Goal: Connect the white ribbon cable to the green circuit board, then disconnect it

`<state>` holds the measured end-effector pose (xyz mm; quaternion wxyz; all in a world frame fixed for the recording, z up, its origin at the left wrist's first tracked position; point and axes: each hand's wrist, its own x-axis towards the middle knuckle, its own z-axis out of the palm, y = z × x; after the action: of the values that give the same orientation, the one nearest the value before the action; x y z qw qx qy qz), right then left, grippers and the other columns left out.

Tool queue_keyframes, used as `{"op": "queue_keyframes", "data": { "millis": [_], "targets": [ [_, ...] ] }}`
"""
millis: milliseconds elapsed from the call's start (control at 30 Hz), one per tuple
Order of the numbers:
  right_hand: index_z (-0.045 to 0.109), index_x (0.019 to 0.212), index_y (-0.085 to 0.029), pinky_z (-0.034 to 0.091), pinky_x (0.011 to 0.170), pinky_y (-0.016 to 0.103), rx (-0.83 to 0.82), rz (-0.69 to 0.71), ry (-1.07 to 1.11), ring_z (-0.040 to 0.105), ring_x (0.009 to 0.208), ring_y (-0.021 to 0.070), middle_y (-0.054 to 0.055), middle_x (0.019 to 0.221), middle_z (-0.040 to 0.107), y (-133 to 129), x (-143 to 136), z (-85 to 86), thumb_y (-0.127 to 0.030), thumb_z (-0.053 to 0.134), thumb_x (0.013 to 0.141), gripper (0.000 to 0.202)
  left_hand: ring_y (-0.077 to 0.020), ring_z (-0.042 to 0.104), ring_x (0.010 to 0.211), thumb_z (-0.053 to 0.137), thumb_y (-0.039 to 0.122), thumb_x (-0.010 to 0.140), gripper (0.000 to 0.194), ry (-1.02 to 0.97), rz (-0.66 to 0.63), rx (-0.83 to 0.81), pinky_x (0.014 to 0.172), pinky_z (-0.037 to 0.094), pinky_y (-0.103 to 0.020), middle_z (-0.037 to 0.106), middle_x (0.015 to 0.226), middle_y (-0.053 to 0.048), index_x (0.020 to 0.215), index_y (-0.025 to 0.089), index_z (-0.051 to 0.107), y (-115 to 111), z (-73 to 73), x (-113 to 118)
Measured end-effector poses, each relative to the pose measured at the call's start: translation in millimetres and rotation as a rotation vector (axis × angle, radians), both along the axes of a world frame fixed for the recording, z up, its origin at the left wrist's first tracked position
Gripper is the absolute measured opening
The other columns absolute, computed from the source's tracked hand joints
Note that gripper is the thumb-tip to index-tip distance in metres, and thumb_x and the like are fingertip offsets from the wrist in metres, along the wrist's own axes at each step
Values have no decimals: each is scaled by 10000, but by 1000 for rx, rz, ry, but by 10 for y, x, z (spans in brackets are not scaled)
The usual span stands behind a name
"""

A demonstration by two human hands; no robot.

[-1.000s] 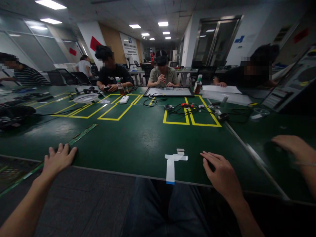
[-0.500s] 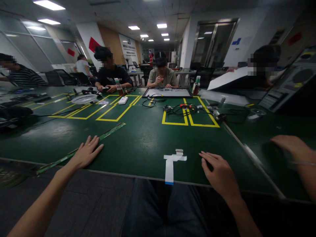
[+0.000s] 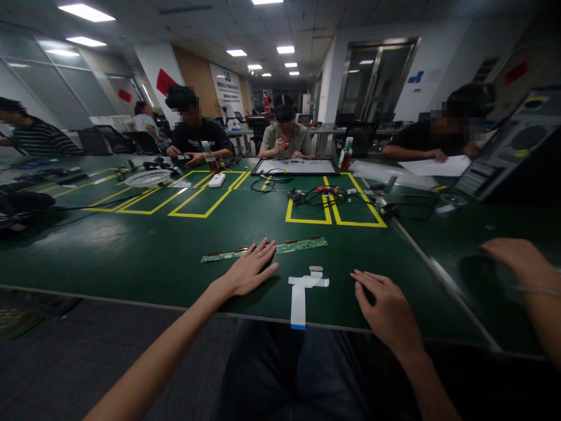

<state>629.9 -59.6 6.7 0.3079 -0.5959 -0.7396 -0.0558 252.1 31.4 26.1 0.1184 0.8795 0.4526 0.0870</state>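
Note:
My left hand (image 3: 248, 272) lies flat with its fingers apart, its fingertips over the middle of a long, narrow green circuit board (image 3: 300, 245). The board rests nearly crosswise on the green table (image 3: 144, 257), and the fingers hide part of it. To the right of that hand lies a white flat ribbon cable (image 3: 298, 304) with a blue end near the table's front edge. A small pale connector piece (image 3: 315, 271) sits at its far end. My right hand (image 3: 390, 307) rests on the table right of the cable, fingers stretched and thumb apart, holding nothing.
Another person's hand (image 3: 515, 254) is at the far right, beyond a metal strip (image 3: 442, 275) across the table. Black cables (image 3: 313, 196), a bottle (image 3: 345, 154), a white fan (image 3: 148, 178) and a computer case (image 3: 504, 146) stand farther back. Several people sit around.
My left hand has moved right, bringing the circuit board from a slant at the left to the middle. My right hand has stayed put. The person across at right has lowered a white sheet.

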Motion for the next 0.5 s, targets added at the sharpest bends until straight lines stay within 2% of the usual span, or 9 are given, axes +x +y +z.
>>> {"op": "queue_keyframes", "data": {
  "millis": [100,200,500],
  "targets": [
    [746,1240,-258,566,1005,502,-6,-2,2,690,1168,276,58,1263,771,-5,-13,19,-288,552,1006,305,-262,69,1648,250,612,1102,726,-18,-78,-5,1338,105,-501,172,1753,-64,1692,189,239,-6,-7,273],
    [751,1237,-263,567,1001,497,-7,-1,6,686,1178,276,59,1268,769,-5,-12,20,-290,548,1008,307,-251,76,1648,250,608,1104,720,-35,-124,1,1340,110,-499,173,1755,-54,1695,198,223,-6,-8,420],
    [746,1246,-243,555,1013,496,-10,-4,-2,682,1182,272,69,1269,769,3,1,-17,-300,538,1011,319,-251,82,1650,247,603,1107,713,-47,-183,23,1341,117,-491,206,1747,-44,1691,194,244,-33,31,458]
  ]
}}
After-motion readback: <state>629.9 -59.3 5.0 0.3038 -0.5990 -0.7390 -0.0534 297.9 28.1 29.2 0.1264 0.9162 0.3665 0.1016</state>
